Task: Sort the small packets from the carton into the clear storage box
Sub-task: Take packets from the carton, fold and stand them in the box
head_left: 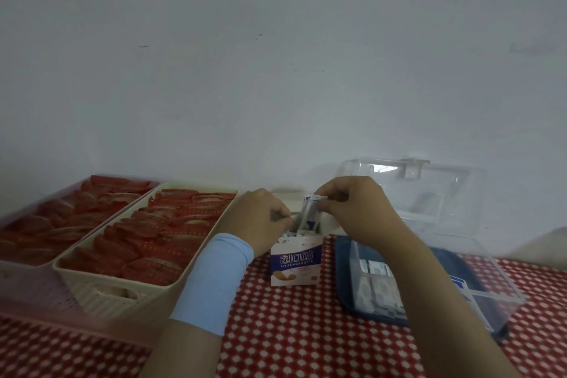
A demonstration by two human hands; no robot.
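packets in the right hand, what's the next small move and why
Probably lift the packets clear of the carton and carry them right to the clear storage box. The right hand pinches them partly out of the carton's open top, the left hand steadies the carton at its rim, and the box stands open with similar packets already inside.

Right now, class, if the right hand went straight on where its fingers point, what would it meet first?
Probably the left hand, gripping the carton beyond the packets the right hand pinches; depth is unclear.
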